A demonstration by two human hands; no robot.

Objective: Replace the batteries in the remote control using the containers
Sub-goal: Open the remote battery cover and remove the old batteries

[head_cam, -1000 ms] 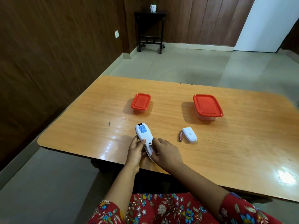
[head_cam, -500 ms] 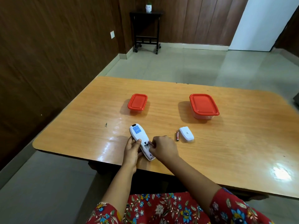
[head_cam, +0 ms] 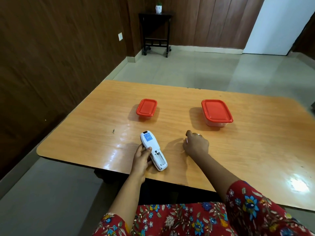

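The white remote point(head_cam: 150, 142) lies back side up near the table's front edge, its open battery compartment point(head_cam: 159, 158) looking empty. My left hand point(head_cam: 142, 159) grips the remote's left side, thumb on its back. My right hand point(head_cam: 196, 144) rests on the table to the right of the remote, fingers curled downward. It hides the spot where the loose battery and the white cover lay; only a small pale bit shows at its fingertips. Beyond them stand a small red-lidded container point(head_cam: 146, 107) and a larger red-lidded container point(head_cam: 216, 110), both closed.
The wooden table point(head_cam: 255, 150) has a dark speck at its left part and a bright glare patch at the right front. A wood-panelled wall runs along the left. A dark side table point(head_cam: 156, 31) with a small white pot stands far back.
My right hand left the remote's compartment and moved right, over the battery and cover. The compartment now shows empty. My left hand still holds the remote.
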